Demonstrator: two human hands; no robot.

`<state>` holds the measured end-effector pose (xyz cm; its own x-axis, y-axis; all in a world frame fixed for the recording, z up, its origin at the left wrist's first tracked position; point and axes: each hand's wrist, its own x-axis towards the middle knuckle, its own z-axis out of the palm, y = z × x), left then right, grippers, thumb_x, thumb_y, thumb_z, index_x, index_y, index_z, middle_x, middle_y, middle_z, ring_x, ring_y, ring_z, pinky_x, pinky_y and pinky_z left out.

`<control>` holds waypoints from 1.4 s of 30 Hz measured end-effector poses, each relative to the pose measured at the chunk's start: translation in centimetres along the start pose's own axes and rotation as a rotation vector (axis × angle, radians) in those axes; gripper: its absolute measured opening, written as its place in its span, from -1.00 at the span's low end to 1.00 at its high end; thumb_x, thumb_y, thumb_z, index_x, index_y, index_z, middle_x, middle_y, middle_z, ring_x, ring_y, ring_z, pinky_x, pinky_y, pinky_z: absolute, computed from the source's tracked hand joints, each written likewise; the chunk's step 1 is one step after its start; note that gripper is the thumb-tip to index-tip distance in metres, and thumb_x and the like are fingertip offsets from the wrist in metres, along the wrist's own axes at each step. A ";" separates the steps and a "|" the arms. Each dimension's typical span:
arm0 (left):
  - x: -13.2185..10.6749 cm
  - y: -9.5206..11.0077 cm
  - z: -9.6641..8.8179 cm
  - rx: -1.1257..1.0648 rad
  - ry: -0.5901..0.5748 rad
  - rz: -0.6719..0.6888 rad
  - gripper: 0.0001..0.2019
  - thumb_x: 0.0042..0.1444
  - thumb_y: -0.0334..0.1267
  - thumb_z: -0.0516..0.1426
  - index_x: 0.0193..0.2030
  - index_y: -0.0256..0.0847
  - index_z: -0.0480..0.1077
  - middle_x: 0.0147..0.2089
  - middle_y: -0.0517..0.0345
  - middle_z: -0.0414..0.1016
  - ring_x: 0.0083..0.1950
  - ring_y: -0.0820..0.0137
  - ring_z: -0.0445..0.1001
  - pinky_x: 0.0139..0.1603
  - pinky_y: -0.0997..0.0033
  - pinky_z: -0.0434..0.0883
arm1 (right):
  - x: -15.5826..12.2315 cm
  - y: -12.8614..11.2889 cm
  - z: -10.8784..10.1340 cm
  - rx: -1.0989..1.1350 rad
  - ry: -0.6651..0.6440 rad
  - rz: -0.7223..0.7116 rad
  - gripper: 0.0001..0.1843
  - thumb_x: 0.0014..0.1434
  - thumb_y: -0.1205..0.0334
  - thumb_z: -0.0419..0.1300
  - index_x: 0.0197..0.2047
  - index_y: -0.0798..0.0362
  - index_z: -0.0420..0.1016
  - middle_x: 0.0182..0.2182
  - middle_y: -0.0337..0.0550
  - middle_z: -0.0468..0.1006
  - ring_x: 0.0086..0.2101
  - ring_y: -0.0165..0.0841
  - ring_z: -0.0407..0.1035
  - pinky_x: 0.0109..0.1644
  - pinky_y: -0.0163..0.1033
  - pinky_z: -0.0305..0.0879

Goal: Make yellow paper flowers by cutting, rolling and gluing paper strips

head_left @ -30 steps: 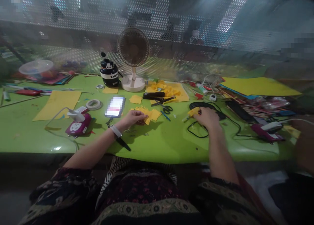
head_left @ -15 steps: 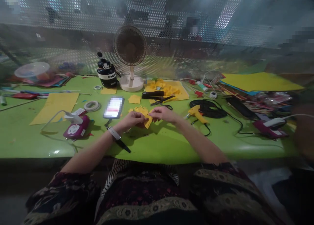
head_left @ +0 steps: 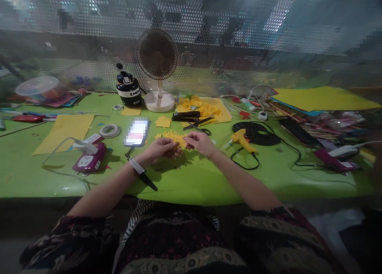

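1. Head view: a second earlier the right hand [head_left: 201,142] lay on the yellow plastic glue gun [head_left: 242,139] off to the right; it has since crossed to the middle and now meets the left hand [head_left: 159,148] at the small heap of cut yellow paper pieces [head_left: 174,137]
2. The glue gun, let go, lies on its side on the glossy lime-green table top [head_left: 193,178], its black cord looping beside it, well apart from both hands
3. The left hand has hardly moved: its fingers are curled in, tips closed on the near left edge of the paper heap, with a white-strapped watch [head_left: 135,165] on the wrist
4. The right hand is pinched, thumb against forefingers, gripping the heap's right edge
5. The heap rests on the table between the two hands, just in front of the black-handled scissors [head_left: 200,127] and to the right of the flat phone with a lit screen [head_left: 136,132]; its pieces are thin, matte and ragged at the edges
6. Further back stands a round wire-caged desk fan [head_left: 157,55] on a smooth white disc base
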<state>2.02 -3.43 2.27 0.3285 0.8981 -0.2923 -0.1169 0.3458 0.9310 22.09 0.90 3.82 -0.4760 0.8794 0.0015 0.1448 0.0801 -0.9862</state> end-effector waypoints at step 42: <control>0.4 -0.3 -1.4 0.011 0.003 0.075 -0.72 -0.05 -0.25 0.42 -0.29 -0.34 0.47 -0.29 0.01 0.66 -0.31 0.45 0.62 -0.19 0.44 0.54 | 0.2 0.3 -0.6 -0.028 -0.126 0.065 -0.65 -0.06 0.03 0.44 -0.48 0.10 0.44 -0.61 -0.29 0.48 -0.57 -0.50 0.33 -0.38 -0.32 0.34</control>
<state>0.89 -2.82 1.61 0.3168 0.9222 -0.2218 -0.1308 0.2741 0.9528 22.57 1.41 3.58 -0.5698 0.8174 -0.0844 0.2018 0.0396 -0.9786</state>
